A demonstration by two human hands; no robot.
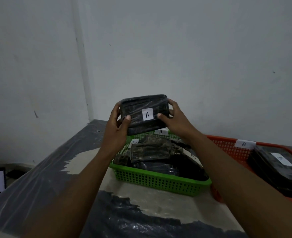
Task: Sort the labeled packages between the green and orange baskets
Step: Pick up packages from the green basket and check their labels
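Package "A" point(144, 114), between both hands' grip, above green basket point(160, 182)

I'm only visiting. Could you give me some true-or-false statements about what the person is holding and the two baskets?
1. The left hand and right hand both hold the package. True.
2. Its label reads B. False: it reads A.
3. The green basket carries a tag marked A. True.
4. The orange basket stands left of the green basket. False: it stands to the right.
5. The green basket is empty. False: other packages lie in it.
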